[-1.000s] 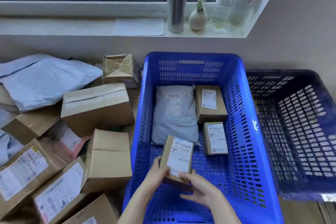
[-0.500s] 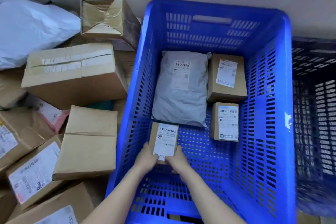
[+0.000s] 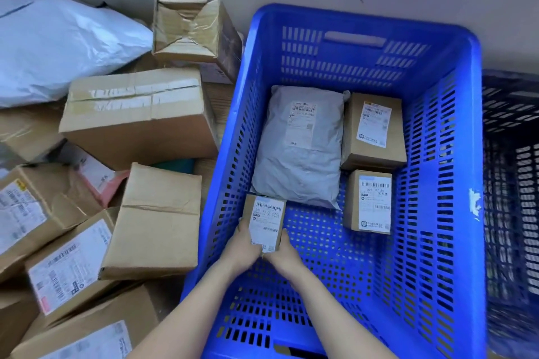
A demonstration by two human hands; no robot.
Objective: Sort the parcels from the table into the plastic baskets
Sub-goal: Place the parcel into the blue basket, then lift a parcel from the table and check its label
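Against the near-left wall of the blue basket [image 3: 364, 19] — small labelled box [image 3: 265, 221], label up, near end gripped by left hand [image 3: 243, 251] and right hand [image 3: 284, 253]. Best set flat on the floor, clear of the mailer, then released. Also inside: grey mailer bag [image 3: 300, 154], larger carton [image 3: 374, 131], smaller carton [image 3: 369, 201]. Dark basket [image 3: 513, 183], right — contents unseen.
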